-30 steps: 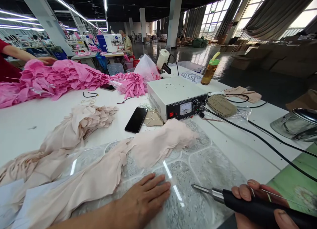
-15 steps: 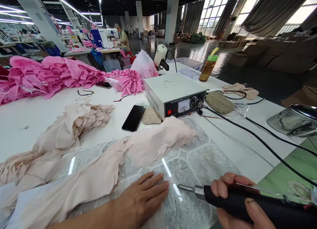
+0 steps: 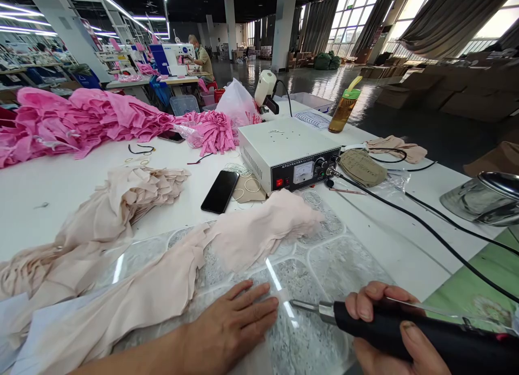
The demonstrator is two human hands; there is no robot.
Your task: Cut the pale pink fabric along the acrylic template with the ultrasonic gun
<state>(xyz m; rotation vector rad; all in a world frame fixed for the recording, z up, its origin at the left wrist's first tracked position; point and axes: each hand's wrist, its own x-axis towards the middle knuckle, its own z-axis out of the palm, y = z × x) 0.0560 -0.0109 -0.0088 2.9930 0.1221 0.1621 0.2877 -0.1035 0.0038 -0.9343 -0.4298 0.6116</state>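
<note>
**Hand Tool Held at the Glass Plate, Left Hand Flat**

The right hand (image 3: 389,331) is closed around the black handle of a hand tool (image 3: 405,331), fingers over the top and thumb on the near side. The tool's metal tip (image 3: 304,306) points left, low over the glass plate (image 3: 332,267); whether the tip touches the glass cannot be told. The left hand (image 3: 235,323) lies open, palm down, fingers spread flat on the same plate, its fingertips just beside the tool tip.

All positions below are relative to the white control box (image 3: 287,153), which stands on the white table (image 3: 60,185) with a dial gauge and knobs on its front face.

- Glass plate — in front of the box, at the near edge of the table, with grey rounded shapes showing under it.
- Pale pink fabric pieces (image 3: 251,234) — directly in front of the box, lying partly on the plate and trailing toward the near left.
- Stack of beige fabric pieces (image 3: 133,196) — left of the box.
- Black phone (image 3: 220,191) — just left of the box's front corner, face down or dark.
- Black cable (image 3: 413,223) — runs from the front of the box toward the near right.
- Pink fabric heap (image 3: 81,120) — behind and left of the box.
- Bottle with a green cap (image 3: 343,112) — behind and right of the box.

A person sits at a sewing machine (image 3: 172,58) far behind the box.
</note>
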